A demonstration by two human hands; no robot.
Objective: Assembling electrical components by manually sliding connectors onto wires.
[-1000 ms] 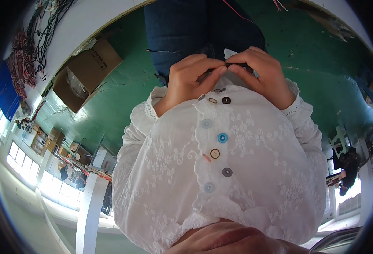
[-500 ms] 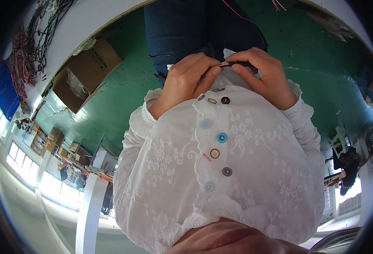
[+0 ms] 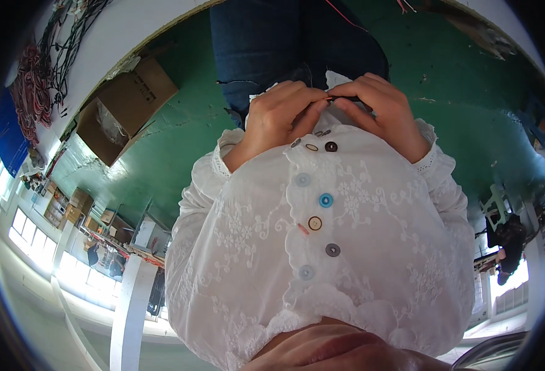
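My left hand (image 3: 285, 112) and my right hand (image 3: 379, 111) meet in front of my waist, above my dark blue trousers (image 3: 254, 43). Between their fingertips is a thin wire (image 3: 329, 99), with a small orange-red stretch showing and a black part running into the right hand. My left thumb and forefinger are pinched on the orange-red stretch. The right thumb and fingers close around the black part, most of which they hide. A piece of white cloth or paper (image 3: 336, 79) shows just beyond the fingertips.
An open cardboard box (image 3: 139, 93) with clear plastic inside stands on the green floor (image 3: 161, 142) at the left. Bundles of red wires (image 3: 31, 93) and black wires (image 3: 68, 37) lie on the white table (image 3: 130, 21). A loose red wire (image 3: 346, 15) hangs at the top.
My hands have drawn closer together, and less of the wire shows between them. The left hand has shifted slightly right; the right fingers now cover more of the black part.
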